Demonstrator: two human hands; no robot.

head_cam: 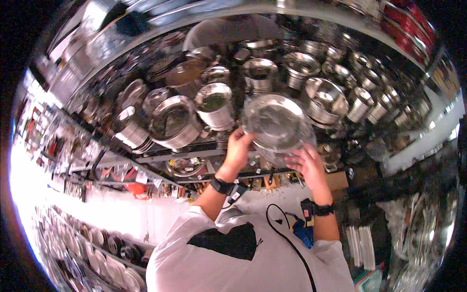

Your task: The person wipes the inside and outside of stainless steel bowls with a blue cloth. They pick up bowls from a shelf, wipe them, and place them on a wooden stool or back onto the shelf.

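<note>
A round, shallow metal dish [273, 122], wrapped in clear plastic, is held up in front of a shelf of metalware. My left hand [239, 148] grips its lower left edge between thumb and fingers. At its lower right edge is my right hand [308, 162], fingers spread against the loose plastic; whether they grip it is not plain. Behind the dish stand stacked metal bowls [325, 100], and to its left are a stack of steel cups [215, 106] and a wide stack of metal basins [175, 122].
The metal shelf's front edge [182, 155] runs just below the stacks. A lower shelf holds a round tray [186, 166] of small items. Plates [105, 262] line a rack at lower left. A black cable [292, 242] hangs over my shirt. Plastic-wrapped goods [419, 219] stand at right.
</note>
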